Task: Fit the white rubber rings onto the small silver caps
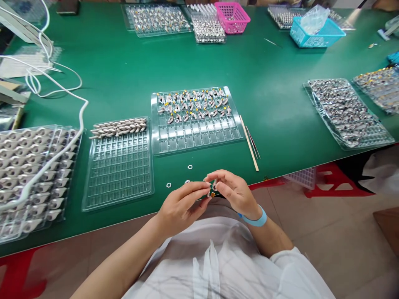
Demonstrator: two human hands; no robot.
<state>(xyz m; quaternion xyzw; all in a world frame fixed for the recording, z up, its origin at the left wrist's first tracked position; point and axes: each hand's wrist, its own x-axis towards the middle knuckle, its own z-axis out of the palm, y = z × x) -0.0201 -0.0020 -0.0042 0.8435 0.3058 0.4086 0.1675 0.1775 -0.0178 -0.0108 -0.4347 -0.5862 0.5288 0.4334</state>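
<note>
Small grey part (215, 183) with an orange tab (212, 194) sits between the fingertips of the two hands, just above the near edge of the green bench (280, 108), around the middle of that edge. The left hand (183, 203) comes in from the left, its fingers laid together and its thumb below, and appears to pinch the lower end beside the tab; the right hand (235, 192), with a blue band (257, 218) at the wrist, curls its forefinger and thumb about the upper end. Neither hand is clearly nearer, since both reach the piece. Its long axis seems to slant from the right thumb down toward the left one, though the fingers hide too much to be sure. Straight beyond the hands, farther from the near edge, lies a clear tray (202, 135), its far rows filled with similar tabbed pieces and its near rows bare. Between that tray and the left hand, loose white rings (190, 167) lie on the bench, one right behind the left fingers. Off the tray's right edge, nearer the right hand, a wooden stick (249, 143) and tweezers (253, 143) point toward the bench's near edge.
</note>
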